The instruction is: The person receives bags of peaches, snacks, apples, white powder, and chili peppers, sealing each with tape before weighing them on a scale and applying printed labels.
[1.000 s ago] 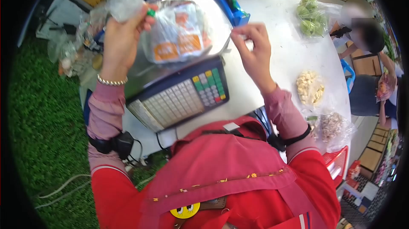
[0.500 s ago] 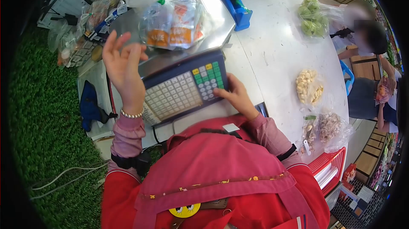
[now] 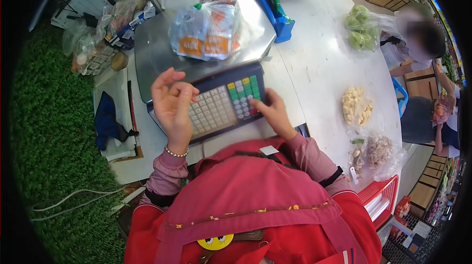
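My left hand (image 3: 173, 104), palm turned up with its fingers loosely curled and apart, hovers over the left part of the scale's keypad (image 3: 211, 111) and holds nothing. At the keypad's right end, my right hand (image 3: 273, 111) rests a thumb on the round number keys, its other fingers apart. Above the keypad, the steel weighing plate (image 3: 152, 53) carries a clear plastic bag (image 3: 209, 28) of orange-and-white packets, tied with green tape.
A blue tape dispenser (image 3: 275, 13) stands right of the scale. Bags of green produce (image 3: 362, 28), pale yellow pieces (image 3: 356, 106) and brownish pieces (image 3: 381, 152) lie on the white table (image 3: 314, 67). People stand beyond its right edge. A red basket (image 3: 388, 190) sits lower right.
My left hand has moved right and down, from beside the plate to over the keypad. My right thumb has shifted slightly on the keys.
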A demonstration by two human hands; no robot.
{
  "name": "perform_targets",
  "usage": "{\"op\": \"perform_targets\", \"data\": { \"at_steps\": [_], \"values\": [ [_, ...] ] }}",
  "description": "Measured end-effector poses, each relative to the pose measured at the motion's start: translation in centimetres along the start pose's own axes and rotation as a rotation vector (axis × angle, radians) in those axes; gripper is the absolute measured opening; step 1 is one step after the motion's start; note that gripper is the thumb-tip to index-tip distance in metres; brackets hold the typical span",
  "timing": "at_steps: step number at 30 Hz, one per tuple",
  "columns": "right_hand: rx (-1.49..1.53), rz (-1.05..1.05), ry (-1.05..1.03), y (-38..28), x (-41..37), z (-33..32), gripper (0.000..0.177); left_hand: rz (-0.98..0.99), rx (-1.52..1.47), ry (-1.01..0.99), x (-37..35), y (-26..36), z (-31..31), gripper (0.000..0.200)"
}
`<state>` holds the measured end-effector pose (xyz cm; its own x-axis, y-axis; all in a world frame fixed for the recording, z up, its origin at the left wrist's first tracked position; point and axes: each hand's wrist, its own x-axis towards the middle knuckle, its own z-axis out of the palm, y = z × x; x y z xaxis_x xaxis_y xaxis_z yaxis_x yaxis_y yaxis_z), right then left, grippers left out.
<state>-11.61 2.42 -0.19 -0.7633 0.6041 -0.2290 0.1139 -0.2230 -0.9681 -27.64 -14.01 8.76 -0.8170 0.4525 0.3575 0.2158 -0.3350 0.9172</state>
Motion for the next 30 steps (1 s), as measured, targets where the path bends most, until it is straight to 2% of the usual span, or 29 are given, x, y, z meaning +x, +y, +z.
{"op": "perform_targets", "data": {
  "at_steps": [2,4,5,7,8,10,11,13,15,17,18,20,21,23,24,25,26,28,30],
  "values": [
    [-0.006,0.02,0.035,0.3,0.3,0.6,0.046,-0.003,0.003,-0.012,0.3,0.1,0.0,0.044],
    [-0.274,-0.021,0.136,0.6,0.9,1.2,0.048,-0.016,0.015,-0.006,0.3,0.2,0.3,0.042],
    [-0.27,-0.032,0.138,0.4,1.1,1.2,0.048,-0.027,0.023,0.008,0.4,0.2,0.4,0.04],
    [-0.191,0.131,0.065,-1.5,0.5,1.2,0.047,-0.015,0.016,0.002,0.6,0.2,0.4,0.04],
    [-0.189,0.13,0.066,-1.3,0.7,0.5,0.047,-0.013,0.009,0.0,0.5,0.1,0.4,0.04],
    [0.022,0.066,-0.229,-0.7,1.4,-2.0,0.043,-0.026,0.005,0.006,0.5,0.2,0.3,0.039],
    [0.023,0.06,-0.228,-0.8,1.4,-2.9,0.043,-0.036,0.001,0.019,0.6,0.2,0.3,0.038],
    [0.104,0.07,-0.401,-1.1,1.0,-4.0,0.045,-0.062,0.008,0.028,0.5,0.0,0.3,0.035],
    [0.085,0.048,-0.399,0.0,1.3,-4.5,0.049,-0.058,0.021,0.034,0.6,-0.3,0.2,0.033],
    [-0.012,0.06,-0.429,0.2,1.7,-4.7,0.061,-0.075,-0.005,0.022,0.7,-0.4,0.5,0.028],
    [0.028,0.04,-0.42,0.4,1.8,-4.6,0.061,-0.015,0.005,0.016,0.9,-0.1,0.6,0.028],
    [0.076,-0.031,-0.415,1.1,1.9,-4.6,0.057,-0.111,-0.007,0.054,0.8,0.1,1.3,0.024],
    [0.085,-0.04,-0.392,1.3,2.5,-5.1,0.057,-0.111,-0.011,0.028,1.3,0.2,1.5,0.024],
    [-0.138,-0.107,-0.303,1.8,3.7,-6.9,0.049,-0.09,0.024,-0.001,1.3,0.3,1.3,0.023],
    [-0.074,-0.081,-0.089,1.3,4.9,-7.2,0.045,-0.084,0.02,0.02,1.4,0.4,1.4,0.019],
    [-0.113,-0.147,0.112,0.8,6.1,-7.4,0.04,-0.106,0.021,0.003,1.3,0.3,1.4,0.019],
    [-0.284,-0.356,0.242,-1.1,6.4,-6.9,0.034,-0.086,0.032,0.001,1.3,0.2,1.4,0.018],
    [-0.438,-0.515,0.267,-2.4,8.0,-6.6,0.03,-0.07,0.031,-0.016,1.2,0.0,1.5,0.016],
    [-0.524,-0.547,0.239,-1.7,9.8,-6.9,0.03,-0.064,0.047,-0.037,1.0,0.0,1.7,0.015]
  ]
}}
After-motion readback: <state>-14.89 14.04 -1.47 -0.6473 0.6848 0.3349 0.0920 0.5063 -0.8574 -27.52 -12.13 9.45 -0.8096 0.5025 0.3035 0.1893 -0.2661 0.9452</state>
